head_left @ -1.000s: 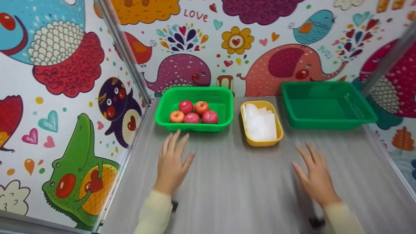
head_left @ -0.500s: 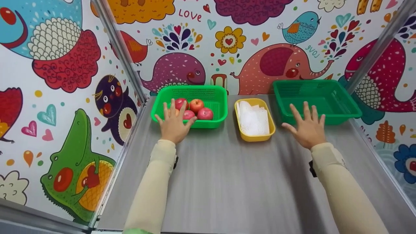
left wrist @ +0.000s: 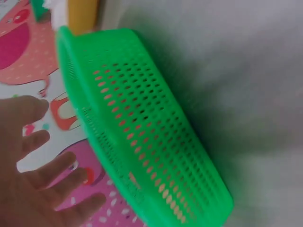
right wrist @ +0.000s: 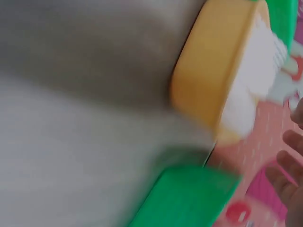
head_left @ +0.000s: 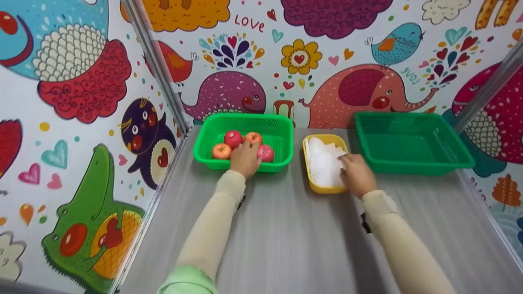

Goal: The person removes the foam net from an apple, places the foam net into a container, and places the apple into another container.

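Observation:
Several red apples (head_left: 221,151) lie in the green perforated basket (head_left: 282,165) at the back left. My left hand (head_left: 245,160) reaches over its front rim, fingers bent down among the apples and hiding one of them. In the left wrist view, that hand (left wrist: 42,175) has spread fingers above the basket (left wrist: 142,118), with nothing held. White foam fruit nets (head_left: 322,163) fill a small yellow basket (head_left: 327,190). My right hand (head_left: 357,175) hovers at its right side, fingertips right at the nets. The right wrist view shows its fingers (right wrist: 284,182) apart and loosely bent.
Another green basket (head_left: 416,166) stands at the back right, with no contents showing. All three containers are lined up along the rear of the grey tabletop (head_left: 286,241). Patterned walls (head_left: 94,122) with metal corner posts (head_left: 159,69) enclose the left and back.
Both hands, first spread over the table, have moved forward and then towards the middle. The left has come down onto the apples, the right has shifted left to the nets.

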Motion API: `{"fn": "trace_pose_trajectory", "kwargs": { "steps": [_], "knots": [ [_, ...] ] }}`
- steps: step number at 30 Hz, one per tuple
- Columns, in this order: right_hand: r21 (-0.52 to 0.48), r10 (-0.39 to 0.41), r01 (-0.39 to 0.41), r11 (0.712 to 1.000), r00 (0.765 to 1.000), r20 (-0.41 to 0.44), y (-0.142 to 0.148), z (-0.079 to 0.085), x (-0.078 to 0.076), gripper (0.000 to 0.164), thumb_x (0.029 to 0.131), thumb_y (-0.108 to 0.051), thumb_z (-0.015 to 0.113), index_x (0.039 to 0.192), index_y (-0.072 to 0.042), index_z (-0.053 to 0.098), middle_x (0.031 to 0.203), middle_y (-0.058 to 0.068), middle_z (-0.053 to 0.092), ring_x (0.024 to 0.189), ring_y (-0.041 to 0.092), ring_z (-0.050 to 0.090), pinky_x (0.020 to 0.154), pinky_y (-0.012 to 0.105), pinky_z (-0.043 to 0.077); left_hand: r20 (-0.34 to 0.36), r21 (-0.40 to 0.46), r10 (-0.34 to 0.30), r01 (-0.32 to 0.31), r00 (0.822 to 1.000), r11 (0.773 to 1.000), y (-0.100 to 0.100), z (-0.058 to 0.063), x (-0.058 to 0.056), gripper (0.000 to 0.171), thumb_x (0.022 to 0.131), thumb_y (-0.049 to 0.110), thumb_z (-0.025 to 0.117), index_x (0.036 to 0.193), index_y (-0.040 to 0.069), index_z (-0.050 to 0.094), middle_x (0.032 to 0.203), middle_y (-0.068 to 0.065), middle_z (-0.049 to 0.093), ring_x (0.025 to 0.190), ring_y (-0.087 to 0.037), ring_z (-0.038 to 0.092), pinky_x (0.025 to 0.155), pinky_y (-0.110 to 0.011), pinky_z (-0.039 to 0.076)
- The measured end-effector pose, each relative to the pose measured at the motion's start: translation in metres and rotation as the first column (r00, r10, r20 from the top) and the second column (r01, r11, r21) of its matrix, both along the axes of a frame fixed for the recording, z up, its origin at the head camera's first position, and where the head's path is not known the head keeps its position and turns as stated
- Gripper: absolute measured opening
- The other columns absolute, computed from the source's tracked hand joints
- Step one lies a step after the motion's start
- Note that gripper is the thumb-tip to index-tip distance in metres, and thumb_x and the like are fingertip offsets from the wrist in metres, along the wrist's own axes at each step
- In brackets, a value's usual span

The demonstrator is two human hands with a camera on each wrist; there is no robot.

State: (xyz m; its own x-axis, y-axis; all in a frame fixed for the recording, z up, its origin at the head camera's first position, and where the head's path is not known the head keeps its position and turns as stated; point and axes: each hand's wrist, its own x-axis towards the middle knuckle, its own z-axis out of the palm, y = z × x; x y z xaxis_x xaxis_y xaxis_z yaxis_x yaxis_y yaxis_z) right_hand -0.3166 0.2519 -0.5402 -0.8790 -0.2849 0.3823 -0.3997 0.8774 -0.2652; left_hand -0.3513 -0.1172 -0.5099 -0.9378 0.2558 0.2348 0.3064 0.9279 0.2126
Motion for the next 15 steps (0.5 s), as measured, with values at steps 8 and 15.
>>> {"fn": "trace_pose_trajectory", "kwargs": {
  "steps": [8,15],
  "knots": [
    [0.188,0.132,-0.157,0.97,0.982,0.136,-0.063,-0.028,-0.035,0.031,0.08,-0.004,0.082,0.109,0.001,0.07,0.099,0.017,0.067,0.093,0.037,0.062,0.085,0.051,0.051,0.34,-0.011,0.017,-0.014,0.94,1.0,0.028,-0.054,-0.048,0.074,0.081,0.024,0.087,0.145,0.01,0.052,0.143,-0.022,0.049,0.124,-0.043,0.051,0.1,-0.051,0.046],
    [-0.053,0.108,-0.105,0.993,0.993,0.039,-0.035,0.02,-0.055,0.023,0.084,-0.004,0.079,0.092,-0.006,0.058,0.082,0.01,0.058,0.081,0.03,0.055,0.068,0.042,0.047,0.234,0.11,-0.045,0.019,0.971,0.994,0.027,-0.024,-0.09,0.093,0.076,0.055,0.082,0.148,0.012,0.041,0.134,-0.018,0.052,0.116,-0.035,0.054,0.092,-0.048,0.051]
  ]
}}
